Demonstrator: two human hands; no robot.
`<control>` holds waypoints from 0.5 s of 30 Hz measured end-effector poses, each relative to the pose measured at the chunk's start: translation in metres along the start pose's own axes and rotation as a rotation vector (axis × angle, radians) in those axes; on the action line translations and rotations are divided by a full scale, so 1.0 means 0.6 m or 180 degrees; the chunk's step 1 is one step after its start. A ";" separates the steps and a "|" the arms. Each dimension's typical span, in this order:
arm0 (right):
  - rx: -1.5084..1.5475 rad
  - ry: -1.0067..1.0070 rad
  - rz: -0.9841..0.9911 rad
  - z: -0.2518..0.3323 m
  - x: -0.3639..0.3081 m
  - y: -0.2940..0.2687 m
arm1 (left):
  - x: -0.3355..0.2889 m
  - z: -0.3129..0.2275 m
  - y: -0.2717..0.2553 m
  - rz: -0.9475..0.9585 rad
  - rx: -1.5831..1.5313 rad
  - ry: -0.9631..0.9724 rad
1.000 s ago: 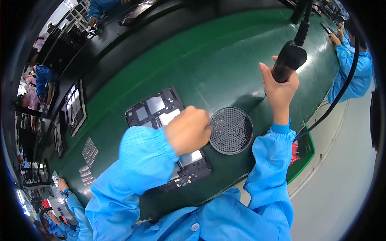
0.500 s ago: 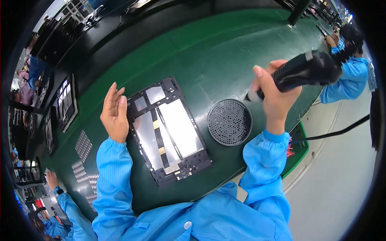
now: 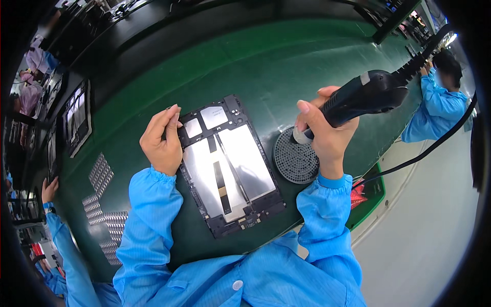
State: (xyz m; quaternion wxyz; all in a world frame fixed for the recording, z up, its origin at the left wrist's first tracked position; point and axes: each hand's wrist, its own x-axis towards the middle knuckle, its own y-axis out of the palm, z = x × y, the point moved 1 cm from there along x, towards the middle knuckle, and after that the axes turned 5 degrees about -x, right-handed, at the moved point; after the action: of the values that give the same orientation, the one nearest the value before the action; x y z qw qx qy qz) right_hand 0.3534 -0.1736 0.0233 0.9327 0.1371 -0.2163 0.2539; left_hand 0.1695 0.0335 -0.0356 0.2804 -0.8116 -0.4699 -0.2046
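My right hand (image 3: 330, 128) is wrapped round a black corded electric screwdriver (image 3: 360, 97), held at a slant. Its pale nose end is over the upper part of a round grey screw tray (image 3: 296, 158) with many small holes; the bit itself cannot be made out. To the left of the tray lies an opened tablet (image 3: 250, 179), with a black frame, shiny silver plates and a dark flex cable (image 3: 221, 184). My left hand (image 3: 162, 143) is at the tablet's upper left corner, fingers bent and drawn together; whatever they pinch is too small to make out.
Several strips of small metal parts (image 3: 101, 174) lie left of my left sleeve. Another opened tablet (image 3: 77, 120) lies farther left. A green bin (image 3: 377, 192) with red items sits below the table's right edge. Co-workers in blue (image 3: 434, 102) sit right and left. The black cord (image 3: 424, 153) hangs at right.
My right hand has brought the screwdriver left and down, its nose now over the tray. My left hand's stretched fingers have bent together by the tablet's corner. The whole view has shifted slightly.
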 end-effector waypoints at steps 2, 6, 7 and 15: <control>-0.0053 0.0013 0.0016 -0.002 -0.001 0.004 | -0.002 0.003 -0.002 -0.0124 -0.0174 -0.0137; -0.0088 0.0063 -0.0013 -0.005 -0.003 0.005 | -0.003 -0.002 0.004 -0.0232 -0.0315 -0.0370; -0.0078 0.0089 -0.0031 -0.005 -0.003 0.005 | -0.002 -0.002 0.004 -0.0176 -0.0260 -0.0312; -0.0200 0.0086 -0.0007 0.002 -0.005 0.010 | 0.014 -0.022 -0.012 -0.0217 0.0002 0.0108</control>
State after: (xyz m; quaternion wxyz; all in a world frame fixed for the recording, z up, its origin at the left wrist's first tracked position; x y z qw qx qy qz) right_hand 0.3477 -0.1702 0.0236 0.9396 0.1046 -0.2115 0.2478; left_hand 0.1660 0.0333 -0.0189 0.2815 -0.7914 -0.4926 -0.2275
